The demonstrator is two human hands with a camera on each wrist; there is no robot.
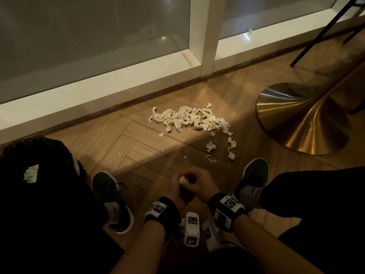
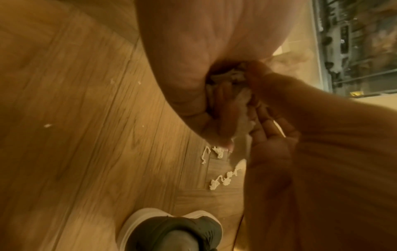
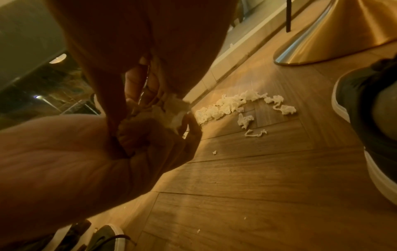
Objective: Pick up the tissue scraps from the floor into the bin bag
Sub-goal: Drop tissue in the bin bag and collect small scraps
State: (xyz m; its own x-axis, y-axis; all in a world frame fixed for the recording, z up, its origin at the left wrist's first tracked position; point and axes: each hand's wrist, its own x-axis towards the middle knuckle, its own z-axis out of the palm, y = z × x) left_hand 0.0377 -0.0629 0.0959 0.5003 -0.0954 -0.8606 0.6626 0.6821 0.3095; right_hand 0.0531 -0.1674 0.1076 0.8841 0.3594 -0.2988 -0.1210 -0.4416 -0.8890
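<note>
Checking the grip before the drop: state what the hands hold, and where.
A wad of tissue scraps, bunched between both hands: the left hand and right hand curl their fingers round it.

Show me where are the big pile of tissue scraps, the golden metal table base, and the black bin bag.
Pile of white tissue scraps (image 1: 189,119), head view, middle.
Golden metal table base (image 1: 308,119), head view, flared side.
Black bin bag (image 1: 39,155), head view, upper rim.

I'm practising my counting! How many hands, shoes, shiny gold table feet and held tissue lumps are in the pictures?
Hands: 2, the left hand and the right hand
Shoes: 2, the left shoe and the right shoe
Gold table base: 1
Tissue wad held between both hands: 1
Total: 6
</note>
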